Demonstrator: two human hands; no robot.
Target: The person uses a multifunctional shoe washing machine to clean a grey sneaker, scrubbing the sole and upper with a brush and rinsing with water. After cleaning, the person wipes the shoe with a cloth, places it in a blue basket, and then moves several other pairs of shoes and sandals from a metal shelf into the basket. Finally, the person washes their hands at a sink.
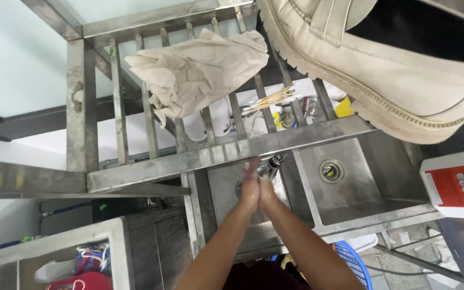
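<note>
**Hands pressed together under the faucet, left sink basin**

Left hand [251, 194] and right hand [267, 194] meet palm to palm, fingers extended and pointing away from the body, directly below the faucet head [271, 165]. Neither grip holds anything; each hand lies flat against the other. Skin looks wet. Forearms converge from the lower frame edge, elbows cut off.

Hands sit over the left basin [222, 185] of a steel double sink; its drain is mostly hidden behind them. Right basin [350, 188] lies beside, drain [331, 171] visible.

Above the sink: steel slatted rack [151, 129] carrying a crumpled beige cloth [197, 70]. A cream shoe [382, 64] rests at the rack's right end, partly cut off. Items beneath the slats hard to make out. Water flow cannot be judged.
</note>
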